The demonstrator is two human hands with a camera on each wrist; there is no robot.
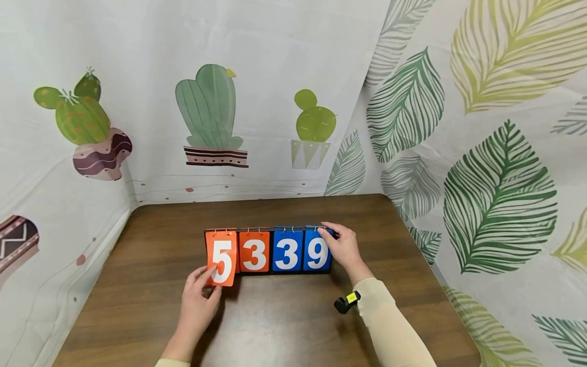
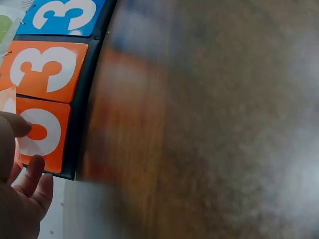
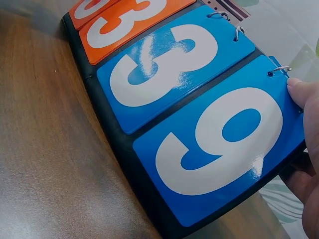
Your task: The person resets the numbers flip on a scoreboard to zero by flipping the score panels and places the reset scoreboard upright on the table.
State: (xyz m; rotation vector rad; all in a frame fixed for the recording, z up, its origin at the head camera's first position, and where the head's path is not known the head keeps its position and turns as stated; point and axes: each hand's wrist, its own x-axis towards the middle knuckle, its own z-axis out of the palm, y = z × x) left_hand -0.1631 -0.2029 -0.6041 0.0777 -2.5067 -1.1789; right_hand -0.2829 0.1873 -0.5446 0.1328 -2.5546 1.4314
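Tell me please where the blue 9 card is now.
In the head view, the blue 9 card is at the right end of the flip scoreboard, directly beside the blue 3 card.

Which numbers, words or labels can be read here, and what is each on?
"5": lifted orange card, in the left hand
"3": second orange card
"3": left blue card
"9": right blue card
Partly hidden, digit uncertain: bottom orange card, beneath the lifted one
Too small to read: yellow tag
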